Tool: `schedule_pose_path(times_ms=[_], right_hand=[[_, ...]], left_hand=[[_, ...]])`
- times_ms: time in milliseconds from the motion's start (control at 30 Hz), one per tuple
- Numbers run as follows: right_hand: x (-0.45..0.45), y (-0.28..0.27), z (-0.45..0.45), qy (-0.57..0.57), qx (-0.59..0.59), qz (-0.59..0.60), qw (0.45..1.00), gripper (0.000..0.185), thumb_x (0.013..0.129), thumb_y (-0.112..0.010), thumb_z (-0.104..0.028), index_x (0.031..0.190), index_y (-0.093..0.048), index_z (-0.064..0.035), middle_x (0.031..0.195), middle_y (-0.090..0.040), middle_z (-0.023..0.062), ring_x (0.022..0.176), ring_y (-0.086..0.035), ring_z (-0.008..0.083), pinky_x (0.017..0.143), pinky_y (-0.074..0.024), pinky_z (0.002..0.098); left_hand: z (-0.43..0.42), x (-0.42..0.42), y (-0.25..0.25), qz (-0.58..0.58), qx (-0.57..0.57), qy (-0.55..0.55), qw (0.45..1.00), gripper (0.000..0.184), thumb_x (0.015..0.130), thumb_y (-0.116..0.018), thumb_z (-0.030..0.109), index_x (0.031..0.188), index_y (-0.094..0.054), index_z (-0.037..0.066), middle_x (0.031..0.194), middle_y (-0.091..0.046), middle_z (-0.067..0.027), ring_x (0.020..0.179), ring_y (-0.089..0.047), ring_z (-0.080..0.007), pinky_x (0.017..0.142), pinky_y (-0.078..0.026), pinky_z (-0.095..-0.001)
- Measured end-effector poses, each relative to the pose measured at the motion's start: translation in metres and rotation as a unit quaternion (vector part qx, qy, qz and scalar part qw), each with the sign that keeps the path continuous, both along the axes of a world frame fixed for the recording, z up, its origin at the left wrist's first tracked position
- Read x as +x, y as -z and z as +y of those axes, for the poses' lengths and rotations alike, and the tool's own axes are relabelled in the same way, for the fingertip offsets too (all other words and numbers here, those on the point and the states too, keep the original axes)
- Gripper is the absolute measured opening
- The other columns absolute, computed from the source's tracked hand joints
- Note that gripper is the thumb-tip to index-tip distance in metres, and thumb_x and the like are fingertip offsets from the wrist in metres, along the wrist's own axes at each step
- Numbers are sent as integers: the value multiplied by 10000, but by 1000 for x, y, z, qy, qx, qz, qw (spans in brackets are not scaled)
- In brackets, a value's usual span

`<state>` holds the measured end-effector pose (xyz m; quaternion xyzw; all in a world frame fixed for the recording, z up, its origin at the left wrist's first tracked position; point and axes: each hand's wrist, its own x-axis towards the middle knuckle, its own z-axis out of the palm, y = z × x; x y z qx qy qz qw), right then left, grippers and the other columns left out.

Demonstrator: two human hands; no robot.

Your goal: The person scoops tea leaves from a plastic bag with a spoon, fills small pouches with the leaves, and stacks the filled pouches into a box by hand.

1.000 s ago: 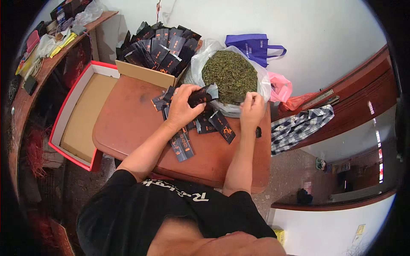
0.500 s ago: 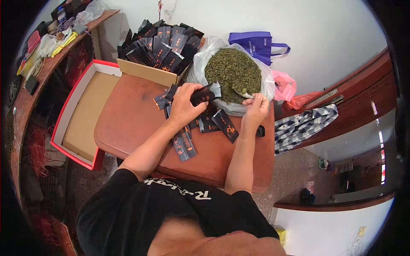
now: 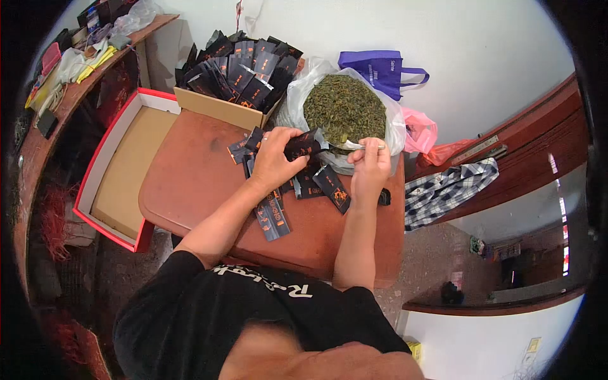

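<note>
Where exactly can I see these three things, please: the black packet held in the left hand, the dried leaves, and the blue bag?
Black packet [image 3: 304, 145]: head view, printed side.
Dried leaves [image 3: 345, 106]: head view, middle of heap.
Blue bag [image 3: 373, 67]: head view, front face.

1. Black pouch [image 3: 301, 145], orange-printed, tilted in the left hand [image 3: 273, 163], silvery end toward the leaves.
2. Pale spoon [image 3: 356, 145], in the right hand [image 3: 370, 163], near the pouch's end.
3. Dried green leaves [image 3: 345, 107], heaped in an open translucent bag [image 3: 395, 120].
4. Loose pouches [image 3: 272, 218], flat, overlapping on the table [image 3: 190, 171].

Leaves [image 3: 345, 104] in plastic bag [image 3: 394, 120]
</note>
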<state>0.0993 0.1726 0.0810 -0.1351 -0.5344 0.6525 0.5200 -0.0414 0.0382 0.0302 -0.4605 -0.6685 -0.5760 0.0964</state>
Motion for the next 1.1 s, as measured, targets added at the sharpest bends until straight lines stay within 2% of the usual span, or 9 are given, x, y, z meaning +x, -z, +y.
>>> schedule_pose_path(times_ms=[133, 200, 300, 400, 533, 733, 767, 967, 1100], right_hand=[[-2, -9, -14, 65, 161, -148, 974, 175, 1025, -530, -193, 981, -555, -26, 850, -574, 27, 597, -525, 68, 575, -486, 249], [-4, -15, -23, 76, 265, -195, 941, 130, 984, -556, -130, 943, -564, -6, 925, -592, 99, 746, -586, 208, 691, -498, 332], [-8, -31, -37, 99, 485, -238, 836, 61, 927, -576, -69, 928, -577, -7, 975, -587, 164, 954, -584, 360, 833, -477, 427], [-6, -38, -38, 108, 526, -235, 810, 54, 932, -577, -71, 932, -585, -17, 981, -593, 158, 947, -592, 347, 832, -483, 421], [8, -45, -11, 191, 394, -248, 864, 115, 949, -602, -119, 932, -590, -6, 858, -613, 105, 730, -634, 222, 675, -510, 342], [25, -37, 8, 145, 222, -279, 923, 206, 983, -603, -207, 905, -592, -17, 706, -574, 33, 522, -542, 58, 450, -427, 228], [22, -33, 9, 137, 181, -329, 917, 195, 983, -599, -202, 902, -592, -25, 728, -571, 31, 532, -550, 71, 471, -434, 241], [-21, 27, 20, 195, 243, -252, 916, 179, 1002, -558, -190, 921, -581, -33, 762, -553, 16, 589, -566, 80, 541, -479, 242], [-19, 29, 15, 159, 124, -165, 966, 185, 1014, -540, -200, 949, -562, -28, 740, -567, 23, 593, -556, 81, 557, -482, 242]], left_hand=[[0, -1, 2, -3, -4, 4, 1000, 482, 654, -783, 146, 1092, -608, 48, 1048, -609, -131, 1032, -579, -323, 943, -415, -403], [0, -2, 2, 3, -3, 5, 1000, 488, 652, -788, 144, 1096, -607, 50, 1050, -608, -131, 1030, -579, -324, 939, -420, -405], [0, 1, 0, 3, -3, 7, 1000, 495, 651, -791, 147, 1101, -607, 52, 1056, -608, -126, 1024, -576, -331, 931, -430, -406], [-1, -1, 0, -2, -25, -1, 1000, 487, 673, -784, 146, 1117, -603, 62, 1087, -610, -113, 1061, -571, -318, 947, -445, -405], [-2, -1, -2, -21, -28, -8, 999, 471, 683, -780, 152, 1110, -605, 60, 1085, -608, -108, 1058, -568, -316, 946, -443, -406], [-1, -3, -2, 2, 11, -11, 1000, 435, 664, -749, 130, 1071, -616, 54, 1054, -613, -125, 1000, -578, -332, 907, -447, -420], [-1, -3, -2, -1, 8, -11, 1000, 433, 664, -749, 129, 1069, -616, 55, 1053, -613, -124, 999, -579, -331, 907, -447, -420], [2, -4, 2, 6, 4, -13, 1000, 440, 667, -759, 138, 1075, -614, 57, 1051, -612, -125, 1003, -577, -335, 910, -443, -426], [2, -4, 2, 5, -3, -18, 1000, 455, 674, -764, 149, 1092, -608, 58, 1050, -613, -124, 1014, -573, -339, 914, -440, -428]])
